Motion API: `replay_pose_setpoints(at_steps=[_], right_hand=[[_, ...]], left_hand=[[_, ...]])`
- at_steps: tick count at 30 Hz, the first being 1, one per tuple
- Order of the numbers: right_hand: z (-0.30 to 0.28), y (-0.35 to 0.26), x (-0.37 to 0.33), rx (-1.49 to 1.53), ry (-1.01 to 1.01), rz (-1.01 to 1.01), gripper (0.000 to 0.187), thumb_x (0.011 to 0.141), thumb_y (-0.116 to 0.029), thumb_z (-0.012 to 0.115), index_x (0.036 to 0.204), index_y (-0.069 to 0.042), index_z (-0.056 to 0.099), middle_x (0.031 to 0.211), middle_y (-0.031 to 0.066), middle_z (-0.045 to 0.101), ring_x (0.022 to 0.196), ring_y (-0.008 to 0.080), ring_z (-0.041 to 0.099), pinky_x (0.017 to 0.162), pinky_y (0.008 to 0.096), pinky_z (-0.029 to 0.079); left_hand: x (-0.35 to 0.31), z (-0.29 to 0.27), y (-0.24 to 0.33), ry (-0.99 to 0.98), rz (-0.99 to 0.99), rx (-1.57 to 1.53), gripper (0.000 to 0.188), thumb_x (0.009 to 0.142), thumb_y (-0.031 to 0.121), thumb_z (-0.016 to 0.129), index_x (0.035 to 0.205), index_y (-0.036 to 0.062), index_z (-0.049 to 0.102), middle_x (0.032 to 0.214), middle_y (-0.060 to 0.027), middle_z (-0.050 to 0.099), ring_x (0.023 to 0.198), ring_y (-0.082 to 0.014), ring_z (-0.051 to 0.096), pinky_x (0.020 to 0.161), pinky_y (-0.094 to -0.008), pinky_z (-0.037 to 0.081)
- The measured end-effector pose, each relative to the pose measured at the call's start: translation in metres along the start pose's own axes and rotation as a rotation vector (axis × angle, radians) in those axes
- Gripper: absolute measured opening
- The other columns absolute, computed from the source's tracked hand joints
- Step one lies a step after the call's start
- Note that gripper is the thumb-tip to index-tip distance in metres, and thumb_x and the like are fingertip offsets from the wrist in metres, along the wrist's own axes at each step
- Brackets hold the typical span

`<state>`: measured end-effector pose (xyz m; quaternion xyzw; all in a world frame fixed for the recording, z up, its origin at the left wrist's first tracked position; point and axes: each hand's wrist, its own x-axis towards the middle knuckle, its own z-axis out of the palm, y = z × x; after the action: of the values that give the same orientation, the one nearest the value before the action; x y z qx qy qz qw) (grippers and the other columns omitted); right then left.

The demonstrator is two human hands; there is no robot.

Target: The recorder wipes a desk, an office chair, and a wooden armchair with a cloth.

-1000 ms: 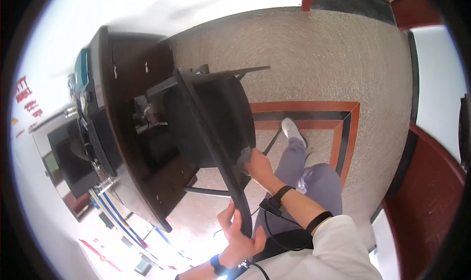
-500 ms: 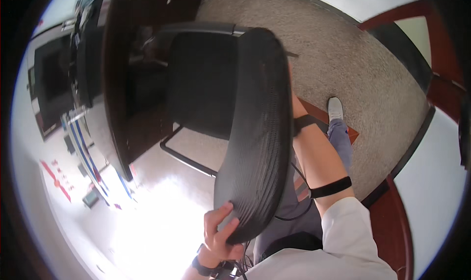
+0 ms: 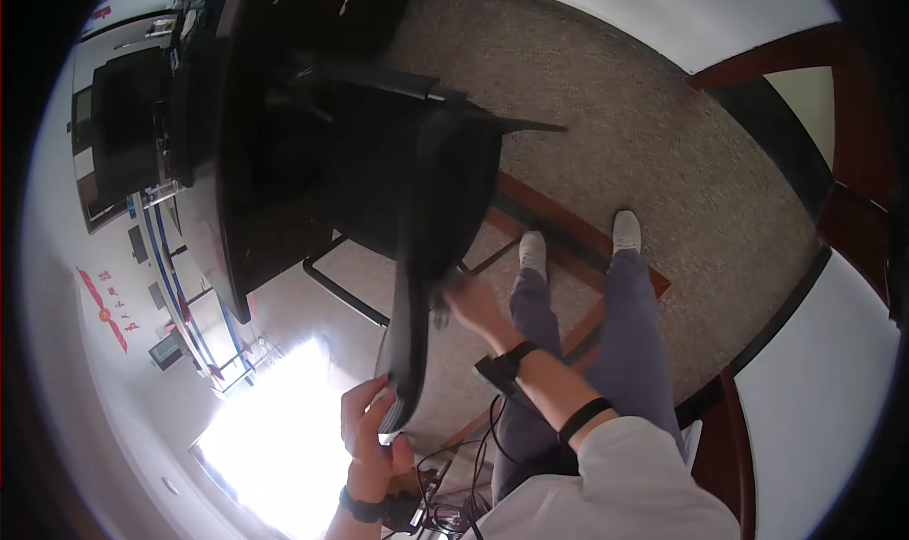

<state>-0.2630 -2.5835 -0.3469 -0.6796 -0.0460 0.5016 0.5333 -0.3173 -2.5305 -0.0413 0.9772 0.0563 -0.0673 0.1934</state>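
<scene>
A black chair (image 3: 365, 180) with a mesh backrest (image 3: 409, 284) stands in front of me, close to a dark desk. The backrest shows nearly edge-on. My left hand (image 3: 371, 436) grips its near end, fingers along the left face and thumb on the other side. Behind the backrest, on its right, my right hand (image 3: 473, 305) reaches toward the chair's rear side. Its fingers are blurred, and I cannot tell whether they hold anything. Dark straps circle both my wrists.
The dark desk (image 3: 232, 161) runs along the left, with a black monitor (image 3: 128, 114) beyond it. A reddish-brown wooden frame (image 3: 587, 228) lies at my feet on speckled carpet (image 3: 720, 199). Black cables (image 3: 492, 436) hang at my waist. Bright light comes from the lower left.
The backrest has turned from broadside to nearly edge-on and sits further left. My right hand, hidden behind it before, now shows. My left hand still grips its near end.
</scene>
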Motion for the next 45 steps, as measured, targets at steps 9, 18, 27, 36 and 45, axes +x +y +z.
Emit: replay_pose_setpoints(at_steps=[9,18,27,36,45], right_hand=[[-0.195,-0.098,0.062,0.308,0.514,-0.382,0.054,0.092,-0.01,0.054,0.145,0.0,0.05,0.135,0.0288,0.061,0.13,0.0444,0.056,0.108,0.0468,0.046],[-0.15,-0.199,-0.1,0.71,0.257,-0.345,0.055,0.099,-0.01,0.057,0.152,-0.005,0.046,0.132,0.0278,0.063,0.124,0.0419,0.061,0.102,0.0378,0.05],[-0.182,-0.202,-0.053,0.721,0.353,-0.359,0.046,0.096,-0.013,0.056,0.142,-0.005,0.056,0.121,0.0254,0.067,0.109,0.0435,0.067,0.092,0.0427,0.053],[-0.203,-0.101,0.076,-0.167,0.581,-0.774,0.035,0.093,-0.009,0.057,0.128,-0.004,0.06,0.134,0.0198,0.062,0.12,0.0414,0.062,0.102,0.0471,0.051],[-0.235,-0.042,0.097,0.185,0.478,0.061,0.049,0.098,-0.012,0.052,0.146,-0.002,0.05,0.128,0.03,0.064,0.121,0.0453,0.062,0.101,0.0493,0.049]], left_hand=[[0.166,0.036,0.066,0.102,-0.145,-0.023,0.05,0.101,0.016,0.046,0.144,-0.0078,0.047,0.13,-0.0288,0.058,0.116,-0.0441,0.059,0.101,-0.0469,0.046],[0.167,0.042,0.056,0.224,-0.134,0.044,0.039,0.104,0.019,0.044,0.132,-0.0061,0.056,0.114,-0.0256,0.064,0.099,-0.0427,0.065,0.083,-0.0438,0.052],[0.172,0.047,0.069,0.206,-0.141,0.041,0.038,0.103,0.016,0.044,0.13,-0.0062,0.056,0.11,-0.0253,0.064,0.096,-0.0427,0.065,0.082,-0.0437,0.051],[0.17,0.043,0.063,0.187,-0.15,0.052,0.038,0.102,0.014,0.042,0.128,-0.0101,0.056,0.106,-0.0251,0.063,0.089,-0.0387,0.063,0.079,-0.0431,0.051],[0.174,0.04,0.065,0.143,-0.187,0.028,0.043,0.104,0.019,0.042,0.13,-0.012,0.056,0.106,-0.0262,0.064,0.088,-0.0394,0.063,0.079,-0.0443,0.051]])
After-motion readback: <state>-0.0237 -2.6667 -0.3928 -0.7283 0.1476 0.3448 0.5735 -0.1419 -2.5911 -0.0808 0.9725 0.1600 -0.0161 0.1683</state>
